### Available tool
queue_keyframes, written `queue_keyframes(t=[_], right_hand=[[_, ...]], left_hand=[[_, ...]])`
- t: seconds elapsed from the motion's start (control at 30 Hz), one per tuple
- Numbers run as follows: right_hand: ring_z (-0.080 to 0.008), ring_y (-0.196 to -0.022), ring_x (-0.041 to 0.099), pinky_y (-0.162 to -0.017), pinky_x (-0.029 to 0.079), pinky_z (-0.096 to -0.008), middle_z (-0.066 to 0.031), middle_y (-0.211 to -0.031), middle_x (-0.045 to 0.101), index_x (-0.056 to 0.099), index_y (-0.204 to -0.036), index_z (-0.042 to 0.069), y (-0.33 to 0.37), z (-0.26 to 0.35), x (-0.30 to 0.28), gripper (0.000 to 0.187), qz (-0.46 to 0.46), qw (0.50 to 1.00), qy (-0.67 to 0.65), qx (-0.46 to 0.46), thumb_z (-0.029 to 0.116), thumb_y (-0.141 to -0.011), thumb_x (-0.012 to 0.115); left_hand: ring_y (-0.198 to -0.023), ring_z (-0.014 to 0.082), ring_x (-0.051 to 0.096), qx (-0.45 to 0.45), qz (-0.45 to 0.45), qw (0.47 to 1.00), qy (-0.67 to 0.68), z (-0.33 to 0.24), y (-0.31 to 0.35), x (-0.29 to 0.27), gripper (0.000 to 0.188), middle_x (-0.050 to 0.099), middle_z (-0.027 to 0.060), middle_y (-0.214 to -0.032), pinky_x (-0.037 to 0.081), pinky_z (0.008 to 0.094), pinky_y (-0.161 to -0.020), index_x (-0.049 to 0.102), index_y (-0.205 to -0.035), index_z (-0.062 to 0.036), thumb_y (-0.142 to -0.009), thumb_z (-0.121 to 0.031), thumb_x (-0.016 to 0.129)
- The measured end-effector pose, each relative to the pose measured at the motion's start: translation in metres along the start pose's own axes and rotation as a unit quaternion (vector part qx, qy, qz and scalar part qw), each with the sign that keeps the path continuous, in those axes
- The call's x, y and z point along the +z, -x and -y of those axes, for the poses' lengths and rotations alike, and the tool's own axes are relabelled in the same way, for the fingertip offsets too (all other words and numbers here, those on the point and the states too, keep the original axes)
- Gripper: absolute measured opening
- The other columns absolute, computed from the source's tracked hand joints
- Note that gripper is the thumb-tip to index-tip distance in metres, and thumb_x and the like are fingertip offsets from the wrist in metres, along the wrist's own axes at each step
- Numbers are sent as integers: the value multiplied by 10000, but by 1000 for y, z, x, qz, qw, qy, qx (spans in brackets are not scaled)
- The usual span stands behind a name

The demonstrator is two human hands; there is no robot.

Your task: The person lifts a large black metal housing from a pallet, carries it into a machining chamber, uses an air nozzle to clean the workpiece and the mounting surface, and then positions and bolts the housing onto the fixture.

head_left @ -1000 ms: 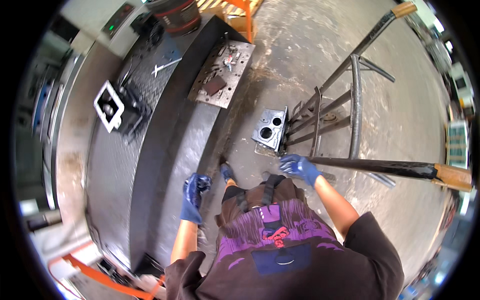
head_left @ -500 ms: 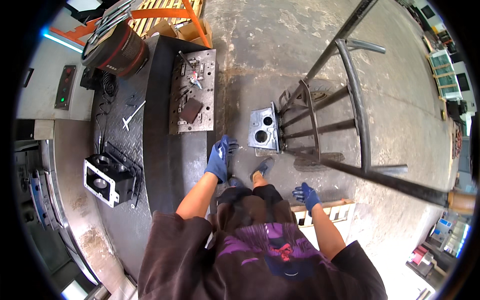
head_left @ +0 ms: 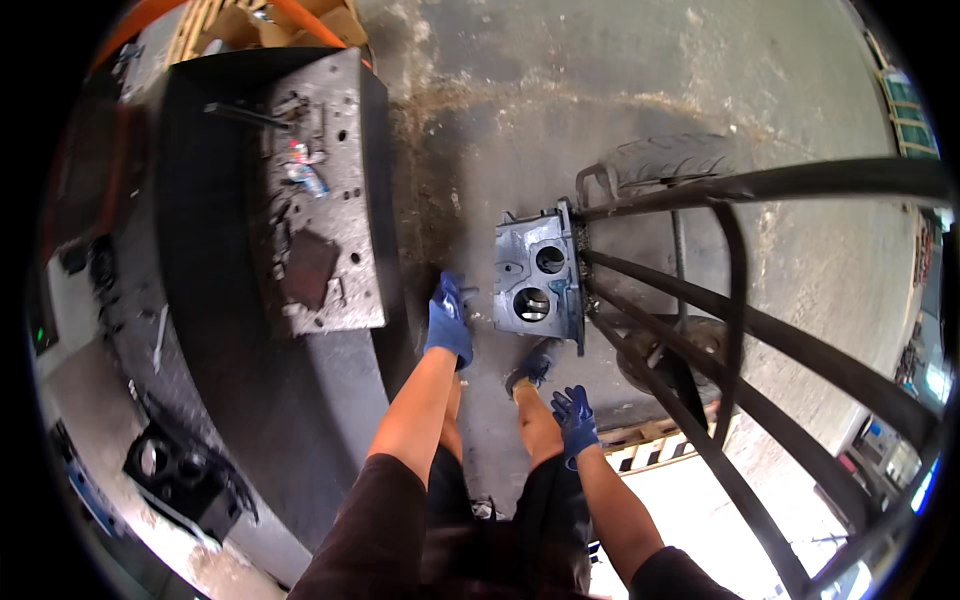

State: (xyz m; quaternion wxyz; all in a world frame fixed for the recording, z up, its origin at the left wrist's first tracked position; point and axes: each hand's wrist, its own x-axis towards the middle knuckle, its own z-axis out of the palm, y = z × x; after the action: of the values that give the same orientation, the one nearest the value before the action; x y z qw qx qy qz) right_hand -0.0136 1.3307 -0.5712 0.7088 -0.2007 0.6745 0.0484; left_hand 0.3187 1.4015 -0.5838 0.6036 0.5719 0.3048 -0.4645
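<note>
My left hand (head_left: 449, 318), in a blue work glove, hangs open just left of a grey metal housing (head_left: 518, 270), not touching it. Two round holes show in the housing's upper face. It sits low at the foot of a dark tubular hand truck (head_left: 735, 305), whose wheels flank the frame. Below and to the right of the housing is my right hand (head_left: 576, 420), gloved in blue as well, fingers apart and nothing in it.
At the left runs a dark bench (head_left: 270, 390). It carries a drilled metal plate (head_left: 350, 240) with small tools and a brown block (head_left: 311, 268). A black housing (head_left: 180, 475) lies at lower left. A wooden pallet (head_left: 650, 445) lies behind the truck's near wheel (head_left: 690, 345).
My view has come closer to the grey housing and the hand truck, whose frame now swings across the right side. Both hands have drawn nearer the housing, still holding nothing.
</note>
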Motion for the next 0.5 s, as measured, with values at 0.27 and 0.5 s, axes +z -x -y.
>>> queue_keyframes(t=[0.27, 0.5], right_hand=[[-255, -1266, 404, -1072, 262, -407, -110, -1353, 455, 321, -1409, 126, -221, -96, 26, 579, -76, 944, 169, -272, 428, -936, 463], [-204, -1247, 424, -1078, 301, -374, -90, -1354, 455, 420, -1352, 104, -264, -93, 101, 519, 23, 938, -307, -161, 313, -903, 572]], left_hand=[[-1353, 265, 267, 121, 131, 978, -112, 32, -210, 31, 663, 332, 134, -1449, 200, 379, -1083, 312, -1409, -9, -897, -423, 390], [-1085, 173, 491, -41, 101, 990, -94, 45, -293, 34, 617, 556, 89, -1201, 337, 310, -986, 544, -1253, -72, -881, -560, 485]])
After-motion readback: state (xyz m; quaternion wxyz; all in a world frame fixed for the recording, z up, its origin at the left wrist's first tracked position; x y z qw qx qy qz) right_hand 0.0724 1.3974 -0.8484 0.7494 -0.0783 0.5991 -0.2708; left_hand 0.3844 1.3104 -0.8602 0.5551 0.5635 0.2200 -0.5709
